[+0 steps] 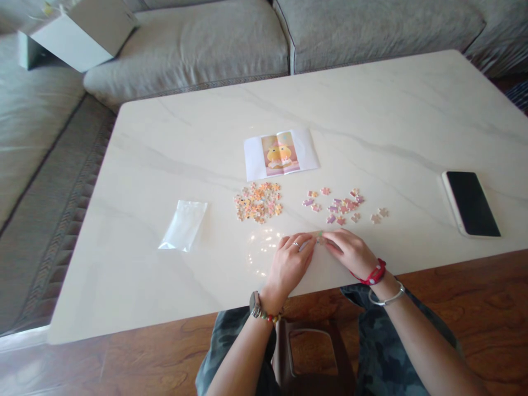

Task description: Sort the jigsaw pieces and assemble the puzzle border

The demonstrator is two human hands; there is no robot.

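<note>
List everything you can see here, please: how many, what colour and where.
Sofa: one sectional, grey, far and left
Box-like object: one, white, on sofa
Marble-patterned table: one, white, centre
Printed sheet: one, white with yellow-pink picture, mid-table
Jigsaw pile: many pieces, mostly orange and pink, nearer than sheet
Scattered jigsaw pieces: over ten, pink, purple, pale, right of pile
Plastic bag: one, clear, left
Smartphone: one, black screen, right
Floor: one, brown wood, below
Stool: one, brown, between legs
Trousers: one pair, dark camouflage, on legs
Watch, beaded bracelet: one each, grey, multicoloured, left wrist
Wristband, bangle: one each, red, silver, right wrist
Left hand, right hand: fingertips meeting at small pieces, partly hidden
</note>
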